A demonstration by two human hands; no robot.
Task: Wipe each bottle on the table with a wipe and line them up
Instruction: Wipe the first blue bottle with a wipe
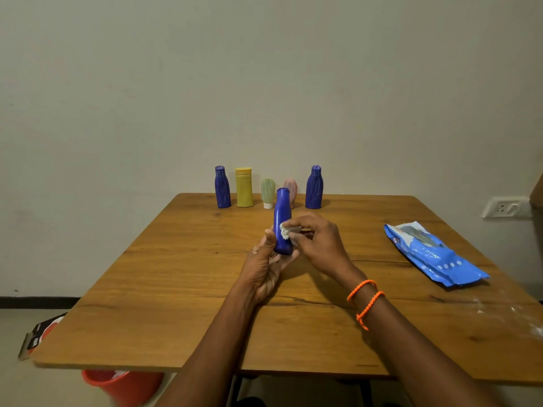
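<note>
Holding the blue bottle (282, 221) upright above the table (176, 274), your left hand (266, 270) curls around its base with the thumb up the side, while your right hand (316, 240) pinches a crumpled white wipe (285, 230) against its lower body. The bottle looks like smooth, glossy plastic, narrowing at the neck — judged from that, it could slip from a grip set so low, more so if the wipe leaves it damp. A hard rub near the base might lever it out of your fingers and toward 12 o'clock, where five bottles (269, 188) stand in a row at the far edge; the small green (267, 193) and pink (291, 188) ones, rounded and pale, would likely topple first. At 3 o'clock lies the crinkly blue wipes pack (435, 254) — well apart, no hazard. The wipe is soft and bunched, so only part of it touches.
</note>
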